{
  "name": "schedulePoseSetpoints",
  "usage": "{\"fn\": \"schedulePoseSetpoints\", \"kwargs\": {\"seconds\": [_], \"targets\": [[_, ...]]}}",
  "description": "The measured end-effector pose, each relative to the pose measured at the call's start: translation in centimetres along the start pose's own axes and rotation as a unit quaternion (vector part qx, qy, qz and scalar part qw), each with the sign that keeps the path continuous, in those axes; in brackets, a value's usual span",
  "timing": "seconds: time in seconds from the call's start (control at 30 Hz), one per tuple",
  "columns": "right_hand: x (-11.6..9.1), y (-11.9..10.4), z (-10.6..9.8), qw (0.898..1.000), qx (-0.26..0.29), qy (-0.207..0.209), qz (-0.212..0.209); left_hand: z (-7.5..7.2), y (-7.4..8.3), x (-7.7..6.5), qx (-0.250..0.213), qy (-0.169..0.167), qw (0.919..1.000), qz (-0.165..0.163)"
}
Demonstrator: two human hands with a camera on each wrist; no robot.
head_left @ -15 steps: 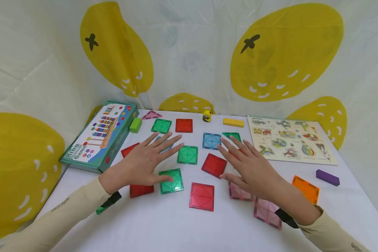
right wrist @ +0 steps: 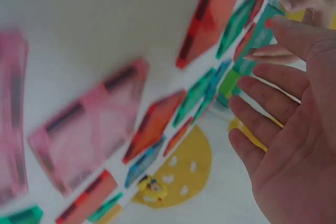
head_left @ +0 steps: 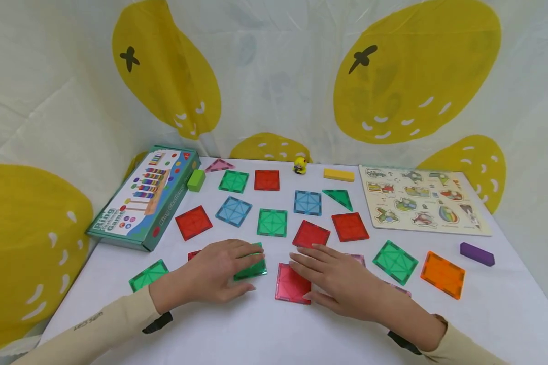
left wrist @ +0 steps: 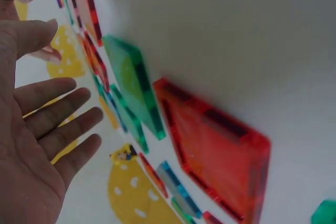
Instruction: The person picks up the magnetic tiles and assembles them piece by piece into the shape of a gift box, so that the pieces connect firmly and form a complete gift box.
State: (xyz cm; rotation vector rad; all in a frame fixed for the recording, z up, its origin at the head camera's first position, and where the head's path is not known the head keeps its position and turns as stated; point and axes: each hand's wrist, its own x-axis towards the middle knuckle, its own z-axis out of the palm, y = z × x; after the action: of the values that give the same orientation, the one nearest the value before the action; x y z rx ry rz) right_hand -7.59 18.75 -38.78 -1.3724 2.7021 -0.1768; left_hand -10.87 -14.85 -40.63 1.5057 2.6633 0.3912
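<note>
My left hand (head_left: 212, 271) hovers, palm down, over a green square magnetic tile (head_left: 254, 274), its fingers partly covering it. In the left wrist view the same hand (left wrist: 42, 124) has spread, relaxed fingers and holds nothing. My right hand (head_left: 342, 284) is above a pinkish-red square tile (head_left: 286, 291), its fingertips overlapping the tile's right side. The right wrist view shows that hand (right wrist: 294, 114) with extended fingers, apart from a pink tile (right wrist: 92, 129). Just beyond the right fingertips lies a red tile (head_left: 311, 233). My forearms and hands partly hide other red and pink tiles.
More flat tiles are scattered around, including a blue one (head_left: 234, 211), a green triangle (head_left: 340, 197) and an orange one (head_left: 443, 275). A game box (head_left: 143, 197) stands left, a picture puzzle board (head_left: 424, 200) right. A small yellow figurine (head_left: 300, 165) and several blocks stand about.
Both hands have drawn back toward the near side and closer together, and lowered toward the tiles. Blue, red and green tiles formerly under the fingers are now uncovered. The tiles themselves have not moved.
</note>
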Motion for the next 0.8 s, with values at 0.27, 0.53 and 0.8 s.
{"fn": "schedulePoseSetpoints", "kwargs": {"seconds": [0.27, 0.53, 0.8], "targets": [[0.5, -1.4, 1.8, 1.000, 0.016, -0.012, 0.001, 1.2, 0.2, -0.8, 0.006, -0.008, 0.9999, -0.010], [0.1, -1.6, 2.9, 0.999, 0.045, -0.019, -0.014, 2.2, 0.1, -1.0, -0.016, -0.058, 0.9977, -0.030], [-0.5, -1.5, 3.9, 0.997, 0.073, -0.030, -0.018, 2.4, 0.6, -1.4, -0.054, -0.069, 0.9960, -0.019]]}}
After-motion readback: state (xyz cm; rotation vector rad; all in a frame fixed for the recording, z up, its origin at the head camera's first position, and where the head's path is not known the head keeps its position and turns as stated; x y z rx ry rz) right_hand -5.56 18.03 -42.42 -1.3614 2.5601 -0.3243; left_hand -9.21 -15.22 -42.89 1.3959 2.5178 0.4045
